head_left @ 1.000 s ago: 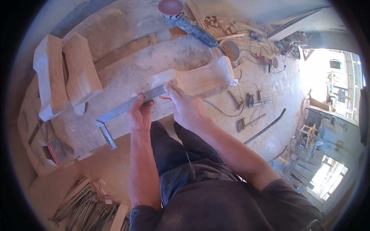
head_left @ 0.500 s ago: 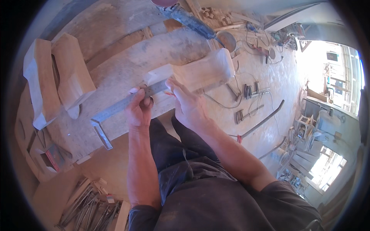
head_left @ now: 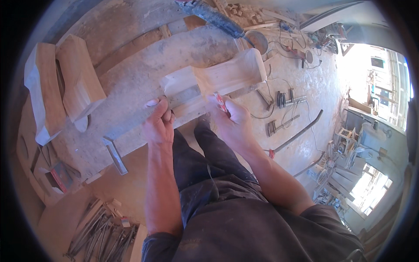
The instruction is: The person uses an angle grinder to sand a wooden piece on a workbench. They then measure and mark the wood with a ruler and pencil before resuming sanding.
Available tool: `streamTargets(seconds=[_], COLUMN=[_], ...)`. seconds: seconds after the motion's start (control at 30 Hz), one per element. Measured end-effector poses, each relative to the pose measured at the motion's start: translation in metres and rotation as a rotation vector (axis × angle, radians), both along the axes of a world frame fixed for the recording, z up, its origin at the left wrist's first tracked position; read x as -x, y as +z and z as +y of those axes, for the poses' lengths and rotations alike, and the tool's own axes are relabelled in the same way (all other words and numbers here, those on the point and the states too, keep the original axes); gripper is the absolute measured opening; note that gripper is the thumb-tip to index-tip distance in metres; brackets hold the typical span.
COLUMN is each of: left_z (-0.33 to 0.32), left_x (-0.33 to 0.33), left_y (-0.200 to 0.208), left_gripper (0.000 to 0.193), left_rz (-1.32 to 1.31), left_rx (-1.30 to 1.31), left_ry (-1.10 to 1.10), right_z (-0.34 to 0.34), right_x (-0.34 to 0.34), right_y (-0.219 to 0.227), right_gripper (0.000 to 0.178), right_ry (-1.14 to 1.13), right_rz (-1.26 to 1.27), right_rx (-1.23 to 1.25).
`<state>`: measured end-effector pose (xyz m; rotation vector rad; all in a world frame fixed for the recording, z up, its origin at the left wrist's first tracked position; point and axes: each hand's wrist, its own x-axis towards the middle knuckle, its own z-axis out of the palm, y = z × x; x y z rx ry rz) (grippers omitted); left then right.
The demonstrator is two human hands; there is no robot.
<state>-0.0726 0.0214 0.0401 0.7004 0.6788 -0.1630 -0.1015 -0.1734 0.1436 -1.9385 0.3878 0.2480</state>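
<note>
Down at the dusty surface (head_left: 131, 83), the left hand (head_left: 158, 124) presses on a long metal square (head_left: 126, 126), its fingers curled closed around the blade where it meets the carved wooden piece (head_left: 218, 78). The square runs slantwise from that piece toward the lower left, and its short arm (head_left: 115, 155) hangs over the near edge of the surface. The right hand (head_left: 231, 120) sits just beside the left, at the near edge of the wooden piece, with its fingers closed on a red pencil (head_left: 221, 104) whose tip points up at the wood. The wooden piece lies flat on the right end of the surface, pale and hollowed along its top, with a stepped block at its left end touching the blade of the square.

Well apart, at the left end of the surface, two more thick carved wooden blocks (head_left: 61, 87) stand side by side. A blue power tool (head_left: 214, 17) lies at the far edge, and a round metal bowl (head_left: 256, 40) sits on the floor just beyond the wooden piece. Clamps (head_left: 283, 99) and a cable lie on the floor to the right, along with a long bent metal bar (head_left: 301, 133). A bundle of thin metal rods (head_left: 100, 231) lies at the lower left. The person's dark trousers (head_left: 209, 166) fill the middle between both forearms.
</note>
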Motion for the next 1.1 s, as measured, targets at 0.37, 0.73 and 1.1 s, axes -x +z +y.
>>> streamTargets(seconds=[0.37,0.73,1.1], left_z=[0.009,0.010,0.005], left_x=[-0.039,-0.043,0.001], left_y=[0.004,-0.013,-0.002], left_gripper=[0.022,0.024,0.024], left_rz=[-0.074,-0.090,0.054], left_rx=[-0.045,-0.085,-0.009], left_ry=[-0.023,0.015,0.049], right_z=[-0.014,-0.022,-0.016], right_x=[0.030,0.051,0.063], right_y=[-0.010,-0.017,-0.010], right_gripper=[0.031,0.035,0.031], right_ry=[0.032,0.045,0.066], right_rz=[0.149,0.254,0.305], right_rx=[-0.010,-0.027,-0.012])
